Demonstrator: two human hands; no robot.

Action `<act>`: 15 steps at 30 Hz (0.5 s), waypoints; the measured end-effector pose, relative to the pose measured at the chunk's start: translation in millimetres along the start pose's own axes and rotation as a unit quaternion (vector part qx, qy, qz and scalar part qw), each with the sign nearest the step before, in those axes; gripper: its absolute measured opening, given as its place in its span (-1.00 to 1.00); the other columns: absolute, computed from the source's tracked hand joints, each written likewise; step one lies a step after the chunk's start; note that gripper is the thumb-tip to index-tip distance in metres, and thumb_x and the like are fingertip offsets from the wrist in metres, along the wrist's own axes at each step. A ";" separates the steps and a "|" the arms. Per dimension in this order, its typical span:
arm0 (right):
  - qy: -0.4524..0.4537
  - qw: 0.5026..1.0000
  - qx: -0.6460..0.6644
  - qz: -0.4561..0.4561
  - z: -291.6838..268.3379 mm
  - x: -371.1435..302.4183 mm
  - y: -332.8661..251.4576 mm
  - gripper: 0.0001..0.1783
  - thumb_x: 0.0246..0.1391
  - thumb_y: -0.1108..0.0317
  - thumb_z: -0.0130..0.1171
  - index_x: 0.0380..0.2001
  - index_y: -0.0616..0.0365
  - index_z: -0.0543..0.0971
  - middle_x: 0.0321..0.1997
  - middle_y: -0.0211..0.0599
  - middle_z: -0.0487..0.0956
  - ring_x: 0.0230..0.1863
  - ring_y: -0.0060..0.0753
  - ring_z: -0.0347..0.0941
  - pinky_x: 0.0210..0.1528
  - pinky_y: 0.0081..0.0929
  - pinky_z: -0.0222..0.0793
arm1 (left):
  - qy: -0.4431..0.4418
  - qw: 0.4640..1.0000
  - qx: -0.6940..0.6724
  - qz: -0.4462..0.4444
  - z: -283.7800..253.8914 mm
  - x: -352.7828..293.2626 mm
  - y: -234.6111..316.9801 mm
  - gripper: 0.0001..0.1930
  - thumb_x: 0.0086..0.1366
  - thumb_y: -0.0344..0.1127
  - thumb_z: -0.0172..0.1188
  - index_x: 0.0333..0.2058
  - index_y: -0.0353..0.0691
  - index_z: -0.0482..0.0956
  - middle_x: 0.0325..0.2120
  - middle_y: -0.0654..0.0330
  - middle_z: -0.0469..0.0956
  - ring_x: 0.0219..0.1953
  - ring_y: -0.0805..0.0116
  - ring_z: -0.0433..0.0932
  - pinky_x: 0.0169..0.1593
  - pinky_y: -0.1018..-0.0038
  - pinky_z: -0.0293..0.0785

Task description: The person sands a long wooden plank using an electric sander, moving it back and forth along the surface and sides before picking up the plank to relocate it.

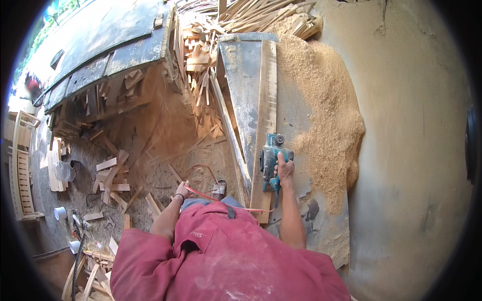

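Note:
My right hand [285,169] is wrapped round the handle of a teal electric hand planer [276,148]. The planer rests on a long wooden plank [266,95] that lies lengthwise on a grey workbench [241,65]. From the planer's rear, a dark cord leads down to a red cable [206,194]. My left hand [183,189] is closed on that red cable, off to the left of the bench and in front of my body. A loop of the cable hangs beyond it, near my sandalled foot [219,187].
A heap of wood shavings [326,125] covers the bench's right side, beside a plain wall [406,150]. Offcuts [198,57] pile up at the far end. Scrap pieces [114,175] litter the floor at left, below a second dark table [115,55]. A slatted wooden frame [22,175] stands far left.

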State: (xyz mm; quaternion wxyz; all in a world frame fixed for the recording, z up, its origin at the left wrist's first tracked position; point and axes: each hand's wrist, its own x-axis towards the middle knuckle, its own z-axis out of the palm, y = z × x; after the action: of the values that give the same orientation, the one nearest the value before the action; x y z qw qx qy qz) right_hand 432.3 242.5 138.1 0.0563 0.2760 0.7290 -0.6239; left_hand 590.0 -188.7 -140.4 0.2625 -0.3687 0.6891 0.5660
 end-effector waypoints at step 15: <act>0.048 0.992 -0.102 -0.051 -71.6 -197.3 131.7 -0.40 0.17 -0.09 0.17 -0.64 0.28 0.50 -0.78 -0.35 0.43 -0.76 -0.48 0.37 -0.66 -0.45 0.26 | 0.039 0.993 0.108 0.026 13.6 -112.0 -130.8 -0.61 0.43 0.02 -0.03 -0.20 -0.23 0.48 -0.34 -0.03 0.59 -0.37 0.13 0.62 -0.28 0.27 0.50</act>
State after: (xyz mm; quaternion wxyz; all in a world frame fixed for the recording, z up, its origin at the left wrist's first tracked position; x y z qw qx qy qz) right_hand 679.4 253.4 121.9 0.0174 0.2613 0.8038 -0.5341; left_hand 760.8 -163.3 -132.9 0.2591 -0.3414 0.7653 0.4802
